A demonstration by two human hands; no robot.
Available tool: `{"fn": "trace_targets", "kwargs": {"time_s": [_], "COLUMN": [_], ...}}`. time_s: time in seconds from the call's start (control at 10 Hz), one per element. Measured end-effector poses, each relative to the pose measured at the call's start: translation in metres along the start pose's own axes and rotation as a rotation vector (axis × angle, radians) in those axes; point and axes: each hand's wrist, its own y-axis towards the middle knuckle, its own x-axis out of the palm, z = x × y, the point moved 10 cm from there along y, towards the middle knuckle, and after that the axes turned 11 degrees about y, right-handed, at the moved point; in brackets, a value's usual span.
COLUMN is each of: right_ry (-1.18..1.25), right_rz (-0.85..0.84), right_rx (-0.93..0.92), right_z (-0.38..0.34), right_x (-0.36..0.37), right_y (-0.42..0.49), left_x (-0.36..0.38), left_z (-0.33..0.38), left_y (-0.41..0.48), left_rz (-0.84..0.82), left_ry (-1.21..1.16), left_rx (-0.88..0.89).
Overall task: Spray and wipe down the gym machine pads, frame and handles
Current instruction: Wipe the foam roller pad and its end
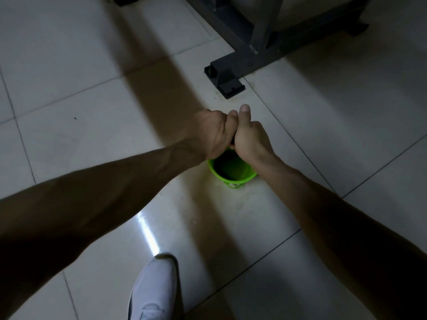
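My left hand [212,132] and my right hand [250,137] are clenched into fists and pressed together, thumbs up, directly above a small green bucket [231,180] on the floor. Only a dark sliver of what looks like a cloth [232,143] shows between the palms; the rest is hidden inside the fists. The bucket's inside is dark and I cannot tell what it holds. The dark grey base of the gym machine frame [245,58] stands on the tiles just beyond my hands, its foot [225,82] pointing toward me. No pads, handles or spray bottle are in view.
Glossy white floor tiles [92,65] spread all around, dimly lit, with a bright reflection streak near my white shoe [154,289] at the bottom. Another dark machine foot [124,0] shows at the top edge.
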Motion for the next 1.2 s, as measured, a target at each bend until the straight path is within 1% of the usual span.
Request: {"fn": "trace_targets", "kwargs": {"time_s": [0.1, 0.2, 0.3, 0.4, 0.5, 0.6, 0.7, 0.8, 0.9, 1.0, 1.1, 1.2], "right_ry": [-0.103, -0.19, -0.23, -0.362, -0.359, -0.237, -0.167, -0.236, -0.351, -0.18, -0.04, 0.414], "right_rz": [0.078, 0.118, 0.142, 0.177, 0.208, 0.187, 0.19, 0.194, 0.198, 0.238, 0.18, 0.046], "right_rx": [-0.101, -0.208, -0.288, -0.411, -0.466, -0.493, -0.512, -0.523, -0.479, -0.42, -0.264, 0.271], "right_z": [-0.009, -0.02, -0.024, -0.028, -0.034, -0.046, -0.06, -0.065, -0.065, -0.055, -0.018, 0.055], "right_x": [-0.007, -0.012, -0.014, -0.014, -0.021, -0.024, -0.03, -0.032, -0.029, -0.039, -0.025, 0.002], "right_y": [0.004, 0.0, 0.002, 0.003, -0.001, 0.001, -0.002, -0.007, 0.0, 0.001, 0.011, 0.023], "left_x": [0.003, 0.011, 0.016, 0.019, 0.02, 0.014, 0.009, -0.004, -0.014, -0.011, 0.025, 0.074], "left_z": [-0.005, -0.013, -0.011, -0.013, -0.009, -0.008, -0.008, -0.003, -0.005, -0.004, -0.006, -0.028], "left_y": [0.001, -0.001, -0.003, -0.002, 0.002, 0.011, 0.017, 0.021, 0.02, 0.022, 0.007, -0.03], "left_rz": [-0.029, -0.059, -0.063, -0.065, -0.103, -0.124, -0.166, -0.151, -0.144, -0.106, -0.191, -0.425], "left_ry": [-0.047, -0.1, -0.166, -0.231, -0.266, -0.226, -0.162, -0.153, -0.084, -0.065, -0.117, -0.243], "left_rx": [-0.085, -0.167, -0.167, -0.229, -0.268, -0.298, -0.336, -0.327, -0.372, -0.339, -0.297, -0.526]}}
